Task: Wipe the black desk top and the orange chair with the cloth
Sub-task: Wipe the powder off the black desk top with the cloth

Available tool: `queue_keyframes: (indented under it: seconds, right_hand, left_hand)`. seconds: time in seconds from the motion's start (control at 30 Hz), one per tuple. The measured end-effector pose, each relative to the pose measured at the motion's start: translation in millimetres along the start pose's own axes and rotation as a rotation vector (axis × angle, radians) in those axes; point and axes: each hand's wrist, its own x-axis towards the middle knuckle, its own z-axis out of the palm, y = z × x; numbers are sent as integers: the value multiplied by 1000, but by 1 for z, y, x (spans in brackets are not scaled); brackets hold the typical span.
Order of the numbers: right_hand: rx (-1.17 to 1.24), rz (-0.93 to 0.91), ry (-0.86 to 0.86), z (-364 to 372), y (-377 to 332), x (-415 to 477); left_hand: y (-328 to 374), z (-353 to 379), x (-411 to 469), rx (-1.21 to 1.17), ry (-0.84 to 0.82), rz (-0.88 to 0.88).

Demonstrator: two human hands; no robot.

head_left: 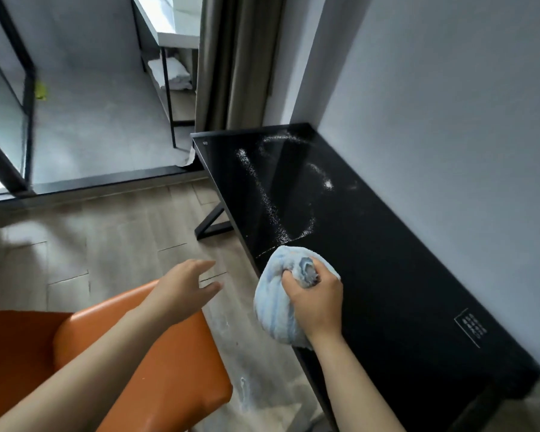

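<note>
My right hand (315,302) grips a bunched light-blue cloth (275,304) at the front edge of the glossy black desk top (387,275). White powder (275,207) lies in streaks on the far half of the desk. The near half looks dark and bare, apart from a small printed white label (471,328). My left hand (187,285) hovers with fingers spread over the floor, just above the orange chair (156,363) at lower left, holding nothing.
The desk stands against a grey wall (449,120) on the right. Wood floor (106,244) lies between chair and desk, with white powder on it (243,369). Beyond are a curtain (231,63), a glass door frame (28,104) and a shelf with folded towels (172,73).
</note>
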Motion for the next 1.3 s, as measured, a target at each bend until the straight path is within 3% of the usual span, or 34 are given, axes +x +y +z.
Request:
queue_keyframes:
  seconds: [0.23, 0.47, 0.87, 1.07, 1.3]
  right_hand:
    - [83, -91, -106, -63, 5, -36]
    - [92, -212, -341, -65, -14, -79]
    - [102, -657, -630, 32, -86, -217]
    - [166, -681, -843, 87, -111, -325]
    - [187, -644, -905, 145, -138, -456]
  left_hand:
    - [41, 38, -92, -159, 195, -74]
    - [43, 55, -201, -233, 381, -245]
    - [-31, 18, -389, -238, 696, -598]
    - [-90, 14, -500, -292, 775, -730]
    - [-168, -4, -623, -331, 815, -768]
